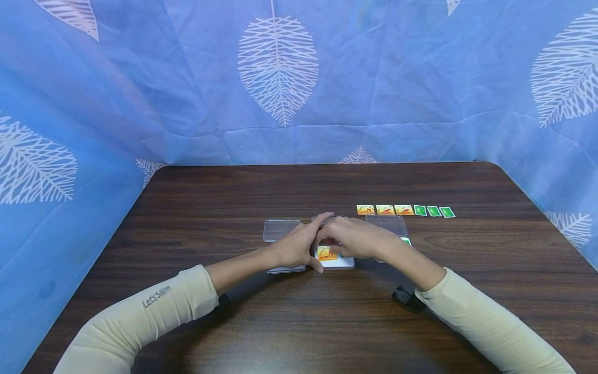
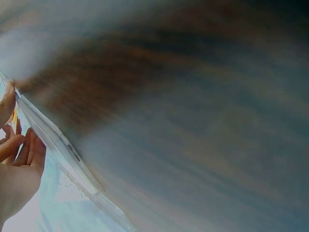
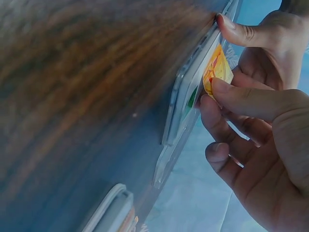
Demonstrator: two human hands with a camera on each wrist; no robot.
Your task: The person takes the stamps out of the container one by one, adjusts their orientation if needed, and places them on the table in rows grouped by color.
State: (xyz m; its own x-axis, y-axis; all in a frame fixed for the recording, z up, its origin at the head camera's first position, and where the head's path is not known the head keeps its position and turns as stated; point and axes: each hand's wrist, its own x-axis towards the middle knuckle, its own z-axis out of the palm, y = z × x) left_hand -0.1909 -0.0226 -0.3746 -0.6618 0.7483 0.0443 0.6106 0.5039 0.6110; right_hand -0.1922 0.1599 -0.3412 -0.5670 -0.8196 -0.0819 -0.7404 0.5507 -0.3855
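Thumb and bent fingers of my right hand [image 1: 355, 238] pinch a corner of a small yellow-orange picture card [image 3: 217, 70] over the middle clear plastic case [image 1: 338, 265]. My left hand [image 1: 295, 246] holds that case at its left side, thumb at the front edge and fingers reaching toward the back. The case has a white inside, and a bit of a green card [image 3: 190, 102] shows on it beside the orange one. Its raised clear lid is mostly hidden behind the hands. In the left wrist view, the case's edge [image 2: 60, 142] runs slantwise beside the fingers.
Another clear case with an open lid [image 1: 281, 229] lies to the left, partly under the left hand. To the right stands a third case, its lid [image 1: 386, 224] open and green showing inside. Behind it runs a row of orange cards [image 1: 385, 210] and green cards [image 1: 433, 211].
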